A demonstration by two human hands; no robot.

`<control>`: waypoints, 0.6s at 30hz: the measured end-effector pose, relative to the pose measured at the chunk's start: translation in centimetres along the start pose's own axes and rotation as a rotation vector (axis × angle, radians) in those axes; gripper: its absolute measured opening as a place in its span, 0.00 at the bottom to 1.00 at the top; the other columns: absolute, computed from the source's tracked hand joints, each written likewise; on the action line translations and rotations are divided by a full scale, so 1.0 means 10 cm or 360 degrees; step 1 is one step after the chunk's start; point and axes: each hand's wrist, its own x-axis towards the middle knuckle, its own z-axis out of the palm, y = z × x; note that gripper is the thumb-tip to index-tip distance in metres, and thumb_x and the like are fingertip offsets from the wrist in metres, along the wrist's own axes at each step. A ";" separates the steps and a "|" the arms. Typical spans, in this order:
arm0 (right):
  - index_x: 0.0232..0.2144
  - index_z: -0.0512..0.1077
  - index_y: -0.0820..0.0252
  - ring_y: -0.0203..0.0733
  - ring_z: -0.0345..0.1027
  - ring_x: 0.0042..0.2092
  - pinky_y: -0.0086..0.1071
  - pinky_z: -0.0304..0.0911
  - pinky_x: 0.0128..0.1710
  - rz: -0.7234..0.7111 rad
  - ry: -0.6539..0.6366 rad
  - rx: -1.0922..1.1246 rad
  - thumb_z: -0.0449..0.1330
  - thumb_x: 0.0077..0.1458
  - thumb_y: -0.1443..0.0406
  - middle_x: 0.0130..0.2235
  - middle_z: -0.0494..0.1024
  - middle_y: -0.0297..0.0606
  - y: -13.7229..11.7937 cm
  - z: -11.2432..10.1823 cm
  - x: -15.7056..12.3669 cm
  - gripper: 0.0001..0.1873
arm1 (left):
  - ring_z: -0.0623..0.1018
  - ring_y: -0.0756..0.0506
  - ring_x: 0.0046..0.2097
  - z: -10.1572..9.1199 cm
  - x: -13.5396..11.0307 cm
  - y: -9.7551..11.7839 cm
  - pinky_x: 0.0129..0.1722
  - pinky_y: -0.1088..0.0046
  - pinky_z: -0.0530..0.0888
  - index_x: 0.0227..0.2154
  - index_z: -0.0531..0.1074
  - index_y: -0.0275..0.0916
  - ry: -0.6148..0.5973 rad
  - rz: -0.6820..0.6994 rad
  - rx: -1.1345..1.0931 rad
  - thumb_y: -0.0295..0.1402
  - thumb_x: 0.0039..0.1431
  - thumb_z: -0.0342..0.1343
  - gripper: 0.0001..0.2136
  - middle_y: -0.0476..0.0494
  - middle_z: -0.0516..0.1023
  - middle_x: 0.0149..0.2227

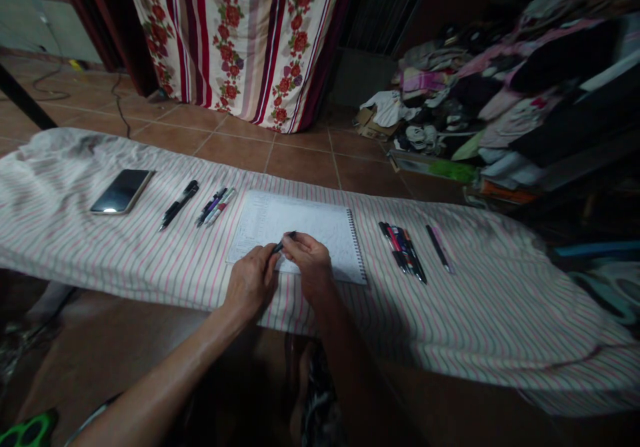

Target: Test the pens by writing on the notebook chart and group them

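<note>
Over a spiral notebook [320,223] with writing on its open page, both my hands hold one dark pen [279,247]. My left hand [250,280] grips its lower left end, fingers closed round it. Pinched at the other end, the pen's dark tip pokes out past the fingers of my right hand [309,255]. Whether the pen is in one piece or its cap is apart cannot be told. Left of the notebook lie a group of pens with white and purple barrels [215,208] and some black pens [179,205].
A striped cloth [480,313] covers the long narrow surface. On it are a phone [123,191] at the left, several pens [403,252] right of the notebook, and a black pen beside a pink one [439,248]. Beyond are a floral curtain [235,40] and piled clothes [500,80].
</note>
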 end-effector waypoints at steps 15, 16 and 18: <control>0.30 0.70 0.62 0.33 0.66 0.26 0.28 0.62 0.28 -0.0089 -0.0016 -0.0106 0.68 0.33 0.59 0.24 0.74 0.32 0.04 -0.02 0.04 0.19 | 0.77 0.47 0.32 0.00 0.04 0.02 0.33 0.73 0.72 0.42 0.74 0.35 -0.0055 -0.0359 -0.0677 0.37 0.57 0.50 0.15 0.42 0.80 0.34; 0.29 0.71 0.62 0.33 0.66 0.26 0.28 0.62 0.28 -0.0114 -0.0014 -0.0102 0.67 0.33 0.60 0.24 0.74 0.32 0.04 -0.02 0.05 0.18 | 0.77 0.46 0.32 0.01 0.04 0.02 0.34 0.73 0.72 0.42 0.74 0.35 -0.0056 -0.0356 -0.0670 0.37 0.57 0.50 0.15 0.42 0.80 0.34; 0.30 0.72 0.62 0.34 0.68 0.28 0.30 0.63 0.30 -0.0129 -0.0059 -0.0041 0.67 0.34 0.61 0.26 0.76 0.34 0.04 -0.02 0.04 0.18 | 0.78 0.46 0.32 0.01 0.05 0.02 0.33 0.73 0.73 0.41 0.74 0.35 -0.0062 -0.0359 -0.0695 0.37 0.57 0.49 0.15 0.43 0.80 0.32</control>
